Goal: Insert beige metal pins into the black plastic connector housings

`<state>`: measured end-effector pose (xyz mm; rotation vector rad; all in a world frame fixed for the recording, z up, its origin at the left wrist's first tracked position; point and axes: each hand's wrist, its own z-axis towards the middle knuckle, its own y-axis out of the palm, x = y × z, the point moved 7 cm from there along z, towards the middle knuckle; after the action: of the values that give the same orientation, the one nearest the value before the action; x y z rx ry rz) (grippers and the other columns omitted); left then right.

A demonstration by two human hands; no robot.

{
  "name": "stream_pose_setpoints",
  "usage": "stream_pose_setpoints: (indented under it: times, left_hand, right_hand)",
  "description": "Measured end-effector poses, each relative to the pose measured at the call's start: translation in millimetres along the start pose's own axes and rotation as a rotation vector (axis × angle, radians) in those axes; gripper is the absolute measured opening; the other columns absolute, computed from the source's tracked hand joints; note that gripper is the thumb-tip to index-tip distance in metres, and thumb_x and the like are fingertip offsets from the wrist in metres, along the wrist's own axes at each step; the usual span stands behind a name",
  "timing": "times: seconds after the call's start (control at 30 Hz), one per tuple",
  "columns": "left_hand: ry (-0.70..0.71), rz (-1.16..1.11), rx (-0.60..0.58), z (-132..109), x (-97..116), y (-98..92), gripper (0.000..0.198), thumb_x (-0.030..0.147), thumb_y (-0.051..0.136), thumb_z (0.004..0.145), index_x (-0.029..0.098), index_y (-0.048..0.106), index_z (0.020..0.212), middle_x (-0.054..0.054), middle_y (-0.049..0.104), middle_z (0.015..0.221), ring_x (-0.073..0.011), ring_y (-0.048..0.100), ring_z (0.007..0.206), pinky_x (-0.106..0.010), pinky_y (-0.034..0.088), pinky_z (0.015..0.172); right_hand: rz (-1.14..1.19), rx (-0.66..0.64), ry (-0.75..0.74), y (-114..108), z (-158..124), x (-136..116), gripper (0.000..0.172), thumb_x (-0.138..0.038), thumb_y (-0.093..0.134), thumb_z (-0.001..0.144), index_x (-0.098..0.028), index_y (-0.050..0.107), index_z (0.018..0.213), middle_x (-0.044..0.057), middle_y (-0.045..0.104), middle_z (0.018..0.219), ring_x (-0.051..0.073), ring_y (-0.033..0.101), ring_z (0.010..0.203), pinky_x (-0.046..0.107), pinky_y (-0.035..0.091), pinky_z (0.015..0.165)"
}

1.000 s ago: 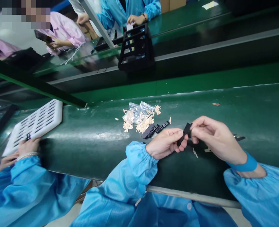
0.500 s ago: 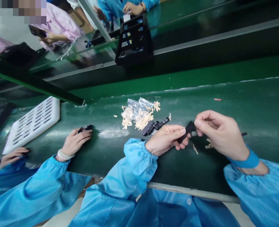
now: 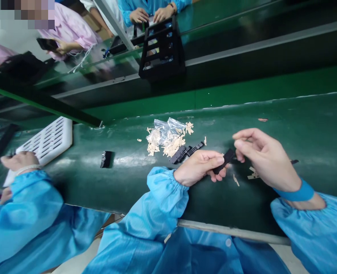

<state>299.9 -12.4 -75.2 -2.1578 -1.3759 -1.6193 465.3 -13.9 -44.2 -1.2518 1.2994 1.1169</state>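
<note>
A small black rectangular plastic part (image 3: 224, 161) is pinched between the thumb and fingers of my left hand (image 3: 204, 166). My right hand (image 3: 261, 156) hovers just right of that part. Its index finger is stretched out above the thumb, and I see nothing between them. Several similar black parts (image 3: 180, 155) lie in a row behind my left hand. Beyond them is a pile of small cream-coloured flat pieces (image 3: 172, 145), with clear plastic bags (image 3: 168, 127) on it. A few loose cream pieces (image 3: 236, 180) lie between and below my hands.
At left, a co-worker's hand (image 3: 24, 161) is over a white slotted tray (image 3: 67, 139). A lone black part (image 3: 106, 159) lies on the green bench (image 3: 128, 186). A black slotted tray (image 3: 162, 70) stands on the far ledge, near another person's hands (image 3: 162, 14).
My right thumb and index finger have moved apart and slightly off the black part. The co-worker's hand at left let go of a black part and moved left to the white tray.
</note>
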Motion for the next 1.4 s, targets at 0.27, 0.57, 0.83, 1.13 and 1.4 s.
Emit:
stream_pose_setpoints:
  times: [0.27, 0.57, 0.83, 1.13, 1.4]
  left_hand:
    - [0.07, 0.001, 0.03, 0.8, 3.3, -0.1, 0.053, 0.064, 0.079, 0.081, 0.012, 0.067, 0.084, -0.001, 0.065, 0.07, -0.0059, 0.057, 0.057, -0.018, 0.04, 0.051]
    - [0.165, 0.078, 0.037, 2.4, 8.6, -1.7, 0.046, 0.056, 0.074, 0.09, 0.012, 0.067, 0.08, -0.001, 0.065, 0.071, -0.005, 0.055, 0.058, -0.018, 0.042, 0.054]
    - [0.192, 0.031, 0.212, -0.9, 11.9, -2.3, 0.048, 0.059, 0.073, 0.088, 0.011, 0.07, 0.088, -0.003, 0.07, 0.073, -0.0074, 0.06, 0.057, -0.018, 0.045, 0.05]
    - [0.248, 0.163, 0.295, -5.1, 19.3, -2.0, 0.043, 0.054, 0.072, 0.09, 0.011, 0.075, 0.093, -0.006, 0.074, 0.076, -0.0099, 0.063, 0.058, -0.02, 0.05, 0.051]
    - [0.335, 0.389, 0.4, -6.5, 17.3, -6.6, 0.034, 0.045, 0.064, 0.097, 0.015, 0.079, 0.104, -0.004, 0.078, 0.082, -0.0094, 0.065, 0.059, -0.019, 0.053, 0.056]
  right_hand:
    - [0.073, -0.226, 0.035, 22.4, -11.6, -3.3, 0.029, -0.047, 0.079, 0.09, -0.02, 0.078, 0.103, 0.0, 0.062, 0.067, 0.014, 0.057, 0.058, 0.026, 0.048, 0.054]
    - [0.302, -0.222, 0.137, 29.8, -11.4, 9.5, 0.033, -0.052, 0.069, 0.097, -0.019, 0.077, 0.096, 0.0, 0.063, 0.062, 0.012, 0.057, 0.053, 0.024, 0.048, 0.052]
    - [-0.058, -0.066, -0.124, 24.0, -11.7, -0.8, 0.034, -0.044, 0.078, 0.091, -0.023, 0.076, 0.118, 0.005, 0.07, 0.093, 0.018, 0.072, 0.072, 0.032, 0.061, 0.071]
    - [-0.165, -0.082, -0.069, 11.5, -5.5, -9.8, 0.035, -0.053, 0.071, 0.095, -0.022, 0.08, 0.106, 0.002, 0.07, 0.069, 0.016, 0.067, 0.061, 0.028, 0.058, 0.061]
    - [-0.248, -0.039, -0.095, 9.9, -5.1, -3.9, 0.038, -0.056, 0.073, 0.093, -0.02, 0.077, 0.101, 0.003, 0.071, 0.071, 0.015, 0.064, 0.059, 0.027, 0.052, 0.058]
